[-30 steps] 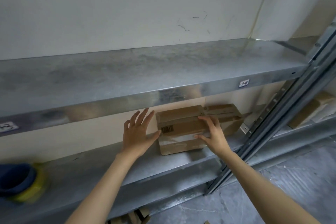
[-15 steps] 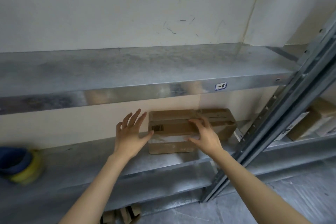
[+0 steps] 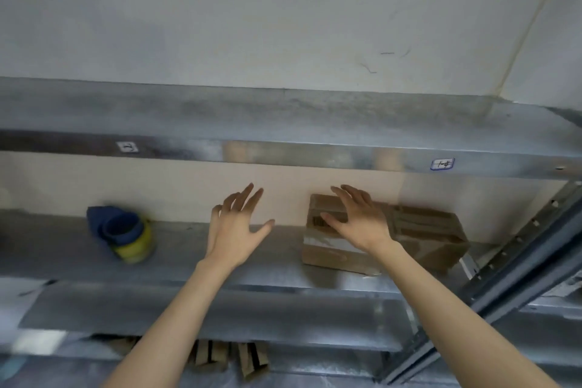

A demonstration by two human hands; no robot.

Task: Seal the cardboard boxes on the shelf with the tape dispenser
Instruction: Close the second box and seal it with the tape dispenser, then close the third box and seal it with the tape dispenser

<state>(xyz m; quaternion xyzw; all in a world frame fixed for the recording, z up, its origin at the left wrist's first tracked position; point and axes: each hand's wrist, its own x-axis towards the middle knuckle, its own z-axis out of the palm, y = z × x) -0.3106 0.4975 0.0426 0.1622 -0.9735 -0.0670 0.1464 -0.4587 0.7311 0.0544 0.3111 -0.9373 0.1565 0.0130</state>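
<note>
- The left hand hovers with fingers spread wide, holding nothing; the right hand rests flat and open on the cardboard box
- One blurred blue-and-yellow tape dispenser sits leftward of both hands, nearer the left one
- One box, its long axis running left-right under the right hand

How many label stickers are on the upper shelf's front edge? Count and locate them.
2. A white label toward the left end; a blue-bordered label toward the right, above the cardboard box. More may lie outside the frame.
</note>
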